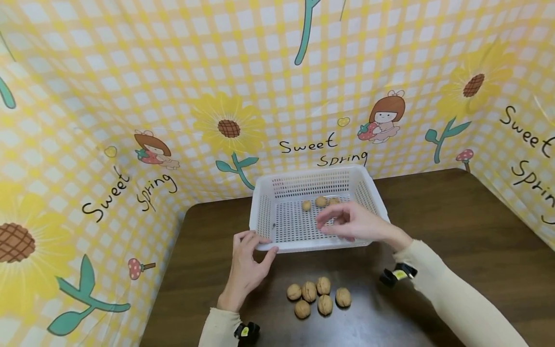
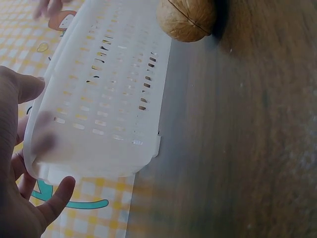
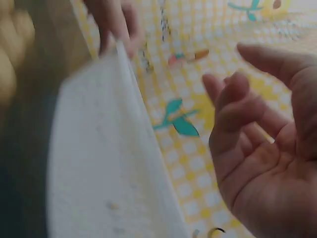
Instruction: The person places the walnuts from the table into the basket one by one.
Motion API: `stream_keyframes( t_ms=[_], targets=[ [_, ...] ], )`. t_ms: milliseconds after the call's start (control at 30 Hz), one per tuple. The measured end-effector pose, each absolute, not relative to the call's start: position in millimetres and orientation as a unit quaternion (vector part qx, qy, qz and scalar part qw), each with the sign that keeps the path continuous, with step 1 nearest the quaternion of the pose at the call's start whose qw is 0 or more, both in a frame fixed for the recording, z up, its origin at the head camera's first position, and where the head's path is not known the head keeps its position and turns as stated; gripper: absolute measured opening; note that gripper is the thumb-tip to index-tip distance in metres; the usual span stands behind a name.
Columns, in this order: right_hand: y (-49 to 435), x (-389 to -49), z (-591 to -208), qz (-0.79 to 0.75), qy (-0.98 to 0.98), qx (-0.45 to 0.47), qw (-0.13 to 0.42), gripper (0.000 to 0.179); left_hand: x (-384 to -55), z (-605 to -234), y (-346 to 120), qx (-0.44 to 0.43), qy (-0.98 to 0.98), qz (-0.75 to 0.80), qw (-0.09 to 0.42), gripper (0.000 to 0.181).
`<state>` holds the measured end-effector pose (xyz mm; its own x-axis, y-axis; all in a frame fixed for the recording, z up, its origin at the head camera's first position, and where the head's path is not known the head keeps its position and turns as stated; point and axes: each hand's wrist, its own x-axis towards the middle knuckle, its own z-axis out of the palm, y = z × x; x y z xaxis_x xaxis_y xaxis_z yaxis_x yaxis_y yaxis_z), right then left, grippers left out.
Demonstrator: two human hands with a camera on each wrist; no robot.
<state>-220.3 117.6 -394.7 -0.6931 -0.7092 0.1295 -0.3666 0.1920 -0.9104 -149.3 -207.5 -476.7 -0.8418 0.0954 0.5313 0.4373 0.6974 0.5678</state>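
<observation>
A white perforated plastic basket (image 1: 299, 247) stands on the table against the patterned backdrop. My left hand (image 1: 249, 262) grips its near left corner, and in the left wrist view the fingers (image 2: 32, 88) lie around the rim. Over the right part of the basket hovers my right hand (image 1: 353, 220), its fingers loosely bent and holding nothing; the right wrist view shows the space between thumb and fingers bare. Inside the basket, three walnuts (image 1: 321, 201) show towards the back, one partly hidden by the right hand. Several more walnuts (image 1: 309, 291) lie on the table in front.
The dark brown wooden table (image 1: 442, 231) extends to both sides of the basket. A yellow checked cloth (image 1: 277, 72) with flowers and lettering hangs behind it and at both sides. Each wrist carries a black strap (image 1: 399, 274).
</observation>
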Motion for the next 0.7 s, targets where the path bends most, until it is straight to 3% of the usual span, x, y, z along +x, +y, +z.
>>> stream_keyframes(
  t_ms=[100,333,700],
  targets=[
    [122.4,-198.4,-406.4,-0.536,0.732,-0.383,0.175,0.025,-148.5,-477.5,-208.3,-0.149,-0.890,-0.358,0.239,0.017],
    [122.2,-170.4,-438.6,-0.490,0.755,-0.412,0.142,0.022,-147.5,-475.4,-209.8,-0.144,-0.890,-0.360,0.239,0.017],
    [140.7,-147.9,-491.1,-0.469,0.772,-0.380,0.196,0.040,-149.7,-475.2,-206.8,-0.151,-0.890,-0.361,0.236,0.017]
  ],
)
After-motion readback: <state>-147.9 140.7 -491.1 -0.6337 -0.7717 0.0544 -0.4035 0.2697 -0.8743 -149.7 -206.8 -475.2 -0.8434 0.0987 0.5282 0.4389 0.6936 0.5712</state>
